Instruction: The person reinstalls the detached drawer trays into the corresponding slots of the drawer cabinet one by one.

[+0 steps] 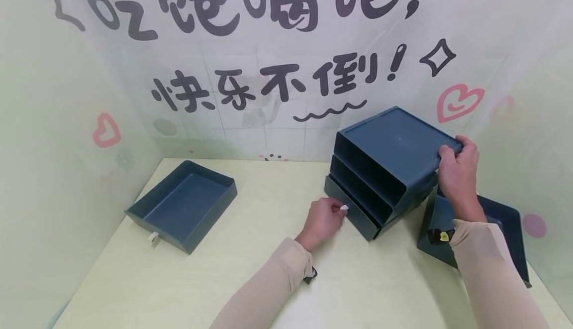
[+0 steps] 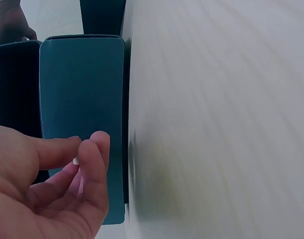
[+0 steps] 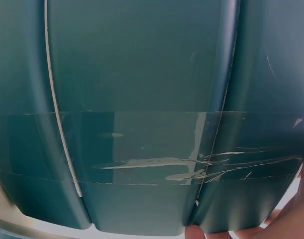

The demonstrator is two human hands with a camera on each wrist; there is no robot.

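A dark blue drawer cabinet [image 1: 389, 162] stands on the pale table [image 1: 250, 274], right of the middle. Its two upper slots are empty and the bottom drawer [image 1: 353, 209] sits in it. My left hand [image 1: 323, 219] pinches the small white pull tab [image 1: 343, 208] on that drawer's front. The left wrist view shows thumb and forefinger [image 2: 94, 149] closed on the tab [image 2: 76, 160] against the drawer front [image 2: 82, 99]. My right hand [image 1: 457, 169] grips the cabinet's top right corner. The right wrist view is filled by the cabinet's taped wall [image 3: 142, 124].
A loose blue drawer [image 1: 183, 204] with a white tab [image 1: 153, 238] lies at the table's left. Another loose drawer [image 1: 497, 224] leans behind my right forearm near the right edge. A printed cloth backdrop [image 1: 268, 45] closes off the back and sides.
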